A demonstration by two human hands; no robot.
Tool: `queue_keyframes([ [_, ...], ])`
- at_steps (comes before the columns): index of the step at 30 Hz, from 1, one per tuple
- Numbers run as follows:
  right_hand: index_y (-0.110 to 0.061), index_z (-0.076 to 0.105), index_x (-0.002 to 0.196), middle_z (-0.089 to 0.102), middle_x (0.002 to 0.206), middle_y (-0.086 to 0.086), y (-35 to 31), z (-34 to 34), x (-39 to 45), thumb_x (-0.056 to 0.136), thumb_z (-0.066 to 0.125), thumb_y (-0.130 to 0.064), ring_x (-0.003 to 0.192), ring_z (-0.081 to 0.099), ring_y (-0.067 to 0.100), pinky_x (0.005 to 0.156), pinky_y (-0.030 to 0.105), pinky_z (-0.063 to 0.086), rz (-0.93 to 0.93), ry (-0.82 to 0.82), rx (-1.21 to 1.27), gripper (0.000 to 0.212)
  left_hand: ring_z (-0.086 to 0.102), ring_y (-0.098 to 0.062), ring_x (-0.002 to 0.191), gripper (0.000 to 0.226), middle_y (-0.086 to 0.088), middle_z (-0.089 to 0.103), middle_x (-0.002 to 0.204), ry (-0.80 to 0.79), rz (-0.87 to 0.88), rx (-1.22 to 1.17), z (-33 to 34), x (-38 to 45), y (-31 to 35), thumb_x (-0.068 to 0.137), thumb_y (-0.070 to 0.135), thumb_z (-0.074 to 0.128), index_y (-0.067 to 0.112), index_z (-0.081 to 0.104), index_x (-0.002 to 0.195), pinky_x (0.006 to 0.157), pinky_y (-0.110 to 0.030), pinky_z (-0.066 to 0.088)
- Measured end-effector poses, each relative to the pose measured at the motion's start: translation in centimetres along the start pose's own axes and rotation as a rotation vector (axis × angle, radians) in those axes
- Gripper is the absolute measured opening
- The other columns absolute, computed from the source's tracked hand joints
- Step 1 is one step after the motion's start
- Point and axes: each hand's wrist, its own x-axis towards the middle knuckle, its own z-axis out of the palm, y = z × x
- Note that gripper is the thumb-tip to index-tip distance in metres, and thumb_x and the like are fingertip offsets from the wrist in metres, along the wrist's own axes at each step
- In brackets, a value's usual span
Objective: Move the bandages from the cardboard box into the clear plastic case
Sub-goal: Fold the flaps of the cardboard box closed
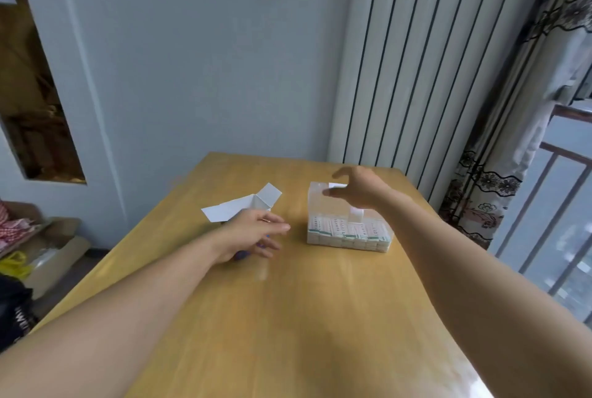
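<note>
The clear plastic case sits right of the table's middle, with rows of white and green bandages packed inside. Its translucent lid is raised at the back. My right hand hovers at the lid's upper edge, fingers curved and apart, holding nothing. To the left lies the cardboard box, white flaps spread open toward the wall, its purple body mostly hidden. My left hand lies over that body, fingers wrapped around it and pointing toward the case. Whether any bandages are inside the box cannot be seen.
The wooden table stands against a pale wall, with a white radiator at the back right and a patterned curtain beside it. Open cartons and bags lie on the floor off the left edge.
</note>
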Motion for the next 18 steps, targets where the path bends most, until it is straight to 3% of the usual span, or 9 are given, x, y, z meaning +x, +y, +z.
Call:
queue_keyframes([
  [3,-0.016,0.058,0.139,0.063,0.136,0.006,-5.3,1.7,0.8,0.097,0.064,-0.037,0.121,0.061,0.023,0.1,0.035,0.049,-0.14,0.13,0.218,0.048,0.071,-0.017,0.062,0.009,-0.008,0.075,0.086,0.301,0.245,-0.01,-2.8,-1.0,3.3,0.093,0.018,0.073,0.01,0.07,0.096,0.047,-0.026,0.052],
  [5,-0.011,0.049,0.147,0.059,0.142,0.008,-7.9,3.4,1.2,0.097,0.065,-0.035,0.124,0.059,0.025,0.102,0.037,0.049,-0.108,0.033,0.333,0.058,0.066,-0.015,0.062,0.008,-0.002,0.072,0.079,0.601,0.322,0.007,-4.7,-0.9,4.4,0.093,0.02,0.07,0.018,0.07,0.085,0.055,-0.024,0.049],
  [7,-0.004,0.04,0.149,0.059,0.138,0.01,-9.7,5.6,1.5,0.099,0.061,-0.034,0.121,0.059,0.029,0.098,0.039,0.049,0.011,-0.075,0.386,0.063,0.064,-0.019,0.081,0.007,0.005,0.069,0.092,0.87,0.221,0.044,-7.5,-0.5,2.7,0.094,0.023,0.061,0.021,0.067,0.091,0.073,-0.027,0.048],
  [9,-0.003,0.05,0.137,0.063,0.12,0.011,-10.1,7.4,1.6,0.101,0.058,-0.031,0.103,0.061,0.027,0.087,0.039,0.052,0.123,-0.133,0.495,0.046,0.061,-0.027,0.091,0.017,0.0,0.066,0.104,0.982,-0.03,-0.004,-9.3,-0.2,-0.6,0.095,0.017,0.05,0.014,0.063,0.105,0.076,-0.034,0.048],
  [11,-0.007,0.056,0.124,0.067,0.114,0.01,-10.3,9.0,1.8,0.101,0.055,-0.025,0.097,0.063,0.024,0.086,0.041,0.058,0.162,-0.146,0.642,0.029,0.064,-0.031,0.086,0.023,-0.012,0.066,0.102,0.84,-0.226,-0.202,-9.7,-0.1,-3.6,0.097,0.01,0.043,0.003,0.062,0.108,0.066,-0.036,0.051],
  [13,-0.011,0.058,0.123,0.068,0.114,0.01,-10.5,9.7,1.8,0.101,0.05,-0.016,0.101,0.066,0.025,0.09,0.044,0.059,0.151,-0.116,0.753,0.023,0.066,-0.028,0.093,0.023,-0.012,0.068,0.11,0.589,-0.299,-0.332,-8.6,-0.5,-5.1,0.103,0.011,0.041,0.005,0.062,0.111,0.071,-0.04,0.057],
  [15,-0.013,0.057,0.13,0.066,0.112,0.006,-10.6,9.8,1.5,0.101,0.049,-0.014,0.099,0.066,0.025,0.087,0.044,0.06,0.117,-0.074,0.765,0.03,0.065,-0.026,0.106,0.026,-0.007,0.07,0.114,0.459,-0.259,-0.337,-7.2,-0.6,-4.8,0.104,0.024,0.046,0.012,0.067,0.116,0.088,-0.044,0.057],
  [18,-0.014,0.059,0.13,0.067,0.117,0.004,-10.8,9.7,0.9,0.102,0.055,-0.031,0.097,0.065,0.021,0.076,0.037,0.059,0.025,-0.066,0.708,0.033,0.068,-0.023,0.1,0.04,-0.002,0.075,0.104,0.346,-0.176,-0.323,-5.2,0.0,-3.1,0.1,0.054,0.051,0.021,0.072,0.108,0.083,-0.039,0.053],
])
